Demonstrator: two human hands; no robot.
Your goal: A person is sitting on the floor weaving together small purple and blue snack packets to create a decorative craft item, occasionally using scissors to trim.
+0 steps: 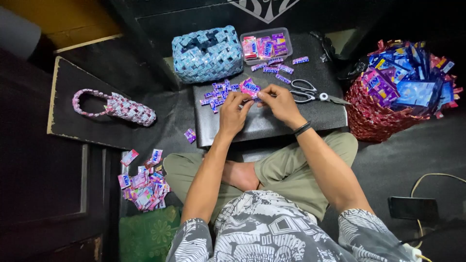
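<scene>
Both hands met over the dark board (272, 123): the left hand (232, 115) and right hand (279, 104) each pinched the pink wrapper (250, 88), steadying it for folding. Scissors (310, 93) lay just right; folded strips (217, 94) sat left, within reach.

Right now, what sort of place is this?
Likely a home floor workspace for weaving bags from wrappers. Both hands fold a pink wrapper over a dark board, beside a woven blue bag and scissors.
</scene>
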